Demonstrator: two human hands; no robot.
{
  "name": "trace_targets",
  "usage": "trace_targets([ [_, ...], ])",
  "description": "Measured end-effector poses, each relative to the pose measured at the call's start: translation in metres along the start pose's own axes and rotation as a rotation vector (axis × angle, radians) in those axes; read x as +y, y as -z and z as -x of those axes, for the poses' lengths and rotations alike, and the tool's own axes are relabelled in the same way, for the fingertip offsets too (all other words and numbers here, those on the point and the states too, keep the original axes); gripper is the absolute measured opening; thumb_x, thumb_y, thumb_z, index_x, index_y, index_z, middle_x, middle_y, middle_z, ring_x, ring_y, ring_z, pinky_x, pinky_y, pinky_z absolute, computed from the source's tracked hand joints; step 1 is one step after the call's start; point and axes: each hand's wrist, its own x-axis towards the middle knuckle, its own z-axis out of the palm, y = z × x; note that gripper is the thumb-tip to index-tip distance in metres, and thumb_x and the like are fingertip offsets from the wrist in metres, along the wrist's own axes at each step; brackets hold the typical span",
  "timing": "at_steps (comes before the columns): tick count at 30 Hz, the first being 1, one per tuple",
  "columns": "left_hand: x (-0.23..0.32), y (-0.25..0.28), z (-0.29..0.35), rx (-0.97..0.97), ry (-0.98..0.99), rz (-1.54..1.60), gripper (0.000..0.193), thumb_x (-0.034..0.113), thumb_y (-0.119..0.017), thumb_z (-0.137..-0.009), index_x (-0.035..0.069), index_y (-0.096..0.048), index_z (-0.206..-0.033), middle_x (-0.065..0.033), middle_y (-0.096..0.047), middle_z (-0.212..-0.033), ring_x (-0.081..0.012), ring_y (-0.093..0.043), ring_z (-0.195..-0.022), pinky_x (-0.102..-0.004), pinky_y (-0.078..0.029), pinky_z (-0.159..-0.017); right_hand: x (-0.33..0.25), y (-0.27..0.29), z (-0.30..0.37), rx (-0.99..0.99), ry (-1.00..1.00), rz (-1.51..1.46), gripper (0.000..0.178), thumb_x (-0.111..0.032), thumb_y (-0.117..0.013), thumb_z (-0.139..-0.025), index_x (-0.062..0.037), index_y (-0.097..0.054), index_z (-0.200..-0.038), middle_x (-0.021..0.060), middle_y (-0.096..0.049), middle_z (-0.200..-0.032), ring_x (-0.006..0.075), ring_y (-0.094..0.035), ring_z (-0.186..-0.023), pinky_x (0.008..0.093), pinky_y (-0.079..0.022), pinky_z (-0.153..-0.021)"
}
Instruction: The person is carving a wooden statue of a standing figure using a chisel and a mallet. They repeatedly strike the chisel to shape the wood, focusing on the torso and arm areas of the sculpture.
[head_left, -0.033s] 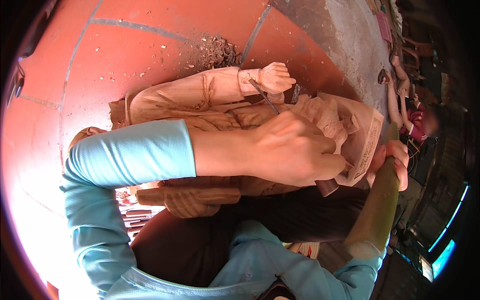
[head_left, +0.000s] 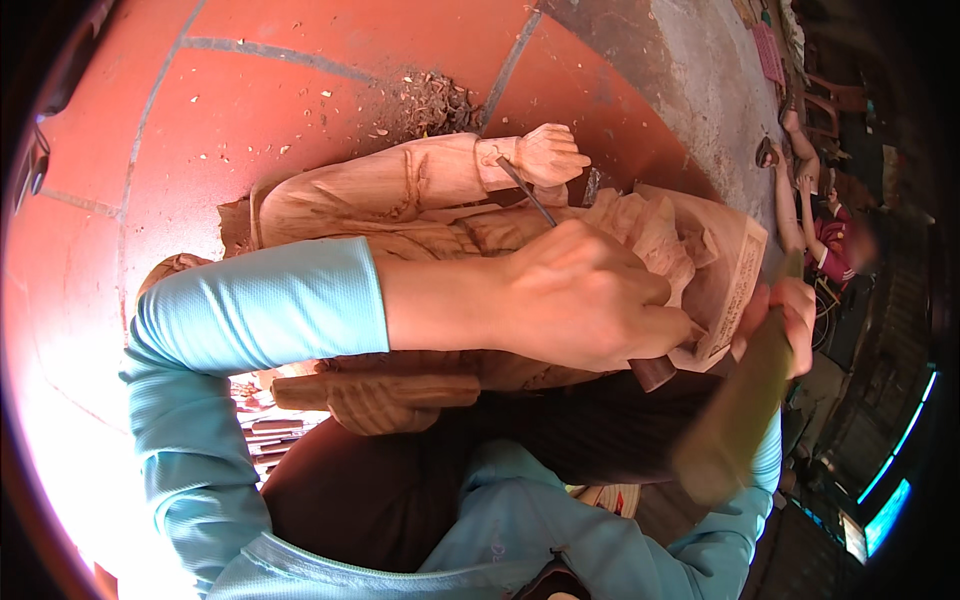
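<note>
A carved wooden figure [head_left: 410, 180] lies across in front of me, its fist and sleeve cuff at the top. My left hand [head_left: 600, 295] is closed around a chisel [head_left: 527, 190]. The thin dark blade slants up to the carved cuff and its tip appears to touch there; the brown handle end sticks out below my fist. On the right, my right hand [head_left: 790, 320] grips a greenish-brown wooden mallet [head_left: 735, 420], blurred by motion. The mallet's thick end points down, apart from the chisel handle. My left forearm hides part of the figure.
Wood shavings [head_left: 435, 105] are heaped on the red tiled floor [head_left: 270, 110] beyond the figure. Several tools [head_left: 275, 440] lie at lower left beside my leg. Another person [head_left: 835, 245] sits at far right, near a brown chair [head_left: 840, 95].
The mallet's thick end has shifted slightly left and is more blurred, moving with my right hand. My left hand and the chisel stay almost in place.
</note>
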Motion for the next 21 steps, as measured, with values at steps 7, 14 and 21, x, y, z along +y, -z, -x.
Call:
trace_targets([
  [7,0.016,0.001,0.005,0.025,-0.126,-0.045,0.028,0.019,-0.075,-0.072,0.010,-0.050,-0.063,0.0024,-0.039,-0.054,-0.0118,-0.044,-0.041,-0.0277,-0.033,-0.035,-0.006,0.015,-0.002,-0.181,-0.100,0.131,0.045,0.011,-0.070,-0.071,-0.0064,-0.045,-0.104,0.0122,-0.056,-0.076,0.0269,-0.054,-0.063,0.0364,-0.047,-0.058],
  [14,0.008,-0.001,0.007,0.038,-0.079,0.055,0.030,0.017,-0.076,-0.074,0.010,-0.049,-0.063,0.0018,-0.037,-0.052,-0.0121,-0.042,-0.040,-0.0268,-0.031,-0.035,-0.012,0.013,-0.009,-0.179,-0.092,0.071,0.050,0.014,-0.066,-0.073,-0.0076,-0.041,-0.111,0.0122,-0.053,-0.076,0.0248,-0.051,-0.063,0.0375,-0.046,-0.058],
  [21,0.008,0.001,0.006,0.038,-0.065,0.035,0.036,0.018,-0.077,-0.074,0.010,-0.045,-0.058,0.0013,-0.036,-0.052,-0.0123,-0.043,-0.040,-0.0268,-0.031,-0.034,-0.014,0.011,-0.011,-0.108,-0.059,-0.093,0.059,0.017,-0.058,-0.077,-0.0109,-0.032,-0.122,0.0135,-0.051,-0.084,0.0217,-0.046,-0.063,0.0376,-0.042,-0.057],
])
